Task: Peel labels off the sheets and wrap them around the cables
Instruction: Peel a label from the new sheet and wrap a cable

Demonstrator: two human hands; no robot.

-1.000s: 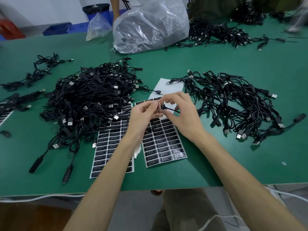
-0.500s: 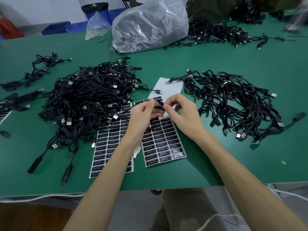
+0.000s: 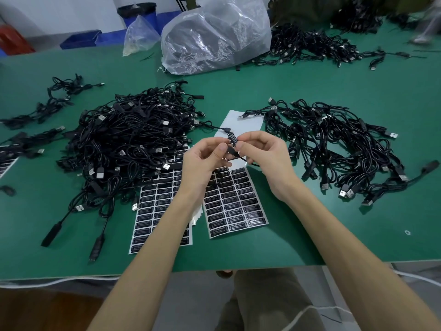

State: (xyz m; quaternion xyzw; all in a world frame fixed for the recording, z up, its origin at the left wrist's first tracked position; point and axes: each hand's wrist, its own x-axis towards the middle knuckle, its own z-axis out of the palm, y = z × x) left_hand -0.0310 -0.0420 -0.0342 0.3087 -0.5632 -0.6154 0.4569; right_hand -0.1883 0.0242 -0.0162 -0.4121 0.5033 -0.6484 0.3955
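Two hands, left and right, pinch one label onto a cable above the sheets; uneven pressing could leave it creased or crooked.

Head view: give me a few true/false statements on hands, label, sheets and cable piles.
1. Both hands, left hand and right hand, pinch one cable between them. True.
2. The label lies flat on the table. False: it is held up at the fingertips.
3. Two label sheets lie under the forearms. True.
4. The cable pile on the left sits inside the plastic bag. False: it lies bare on the green table.
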